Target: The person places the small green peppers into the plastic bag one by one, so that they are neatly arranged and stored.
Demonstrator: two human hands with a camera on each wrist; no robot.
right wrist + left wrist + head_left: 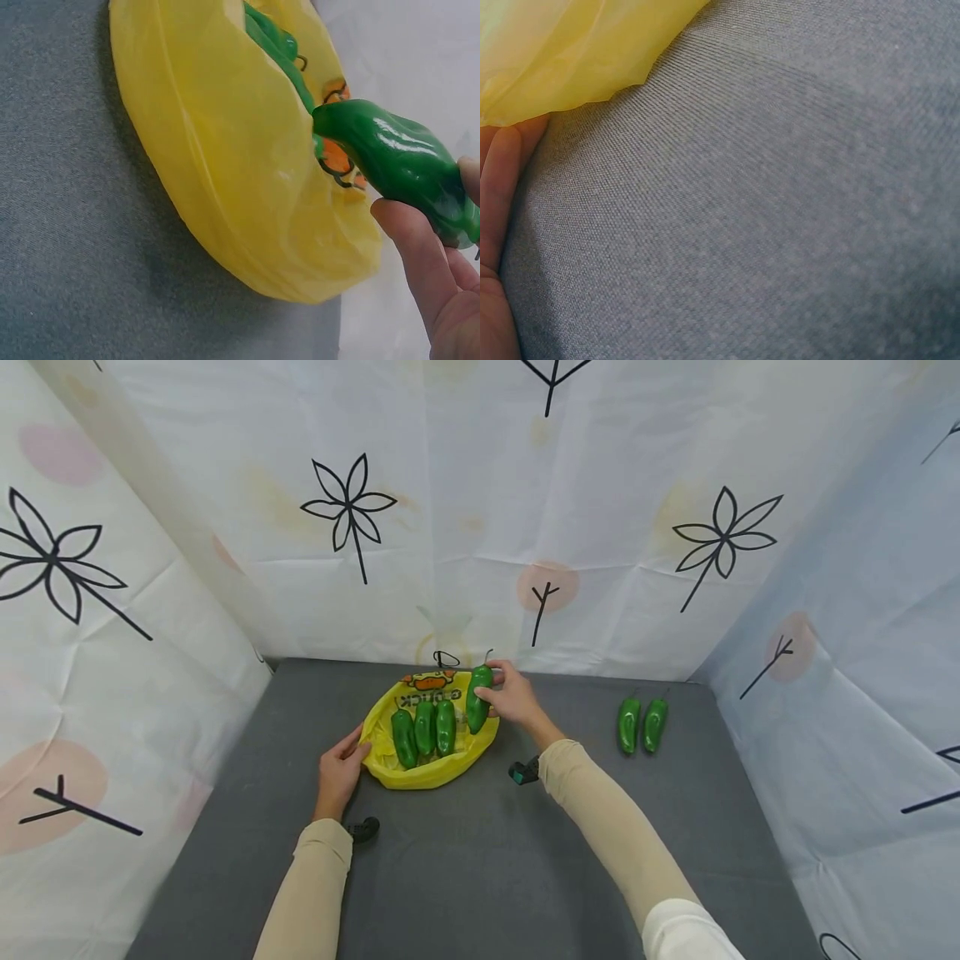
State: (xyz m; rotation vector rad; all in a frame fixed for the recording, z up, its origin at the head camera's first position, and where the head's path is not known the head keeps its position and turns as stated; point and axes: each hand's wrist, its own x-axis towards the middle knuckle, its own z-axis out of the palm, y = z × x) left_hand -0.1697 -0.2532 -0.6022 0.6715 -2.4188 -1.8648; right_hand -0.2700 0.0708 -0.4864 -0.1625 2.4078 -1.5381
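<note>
A yellow plastic bag (pixel 420 777) lies spread open like a shallow bowl on the grey table, its inner side printed with an orange picture and dark letters. Three glossy green chili peppers (pixel 424 728) lie side by side in it. My left hand (pixel 340 774) pinches the bag's left rim, with fingertips tucked under the yellow plastic (pixel 577 67) in the left wrist view. Over the bag's right side, my right hand (pixel 516 695) holds another green chili pepper (pixel 397 154) between thumb and fingers, stem end up and tip pointing down into the bag.
Two more green chili peppers (pixel 628 725) lie side by side on the right part of the grey table (pixel 465 877). White cloth walls (pixel 465 510) printed with flowers and twigs stand at the back and both sides, with the back one close behind the bag.
</note>
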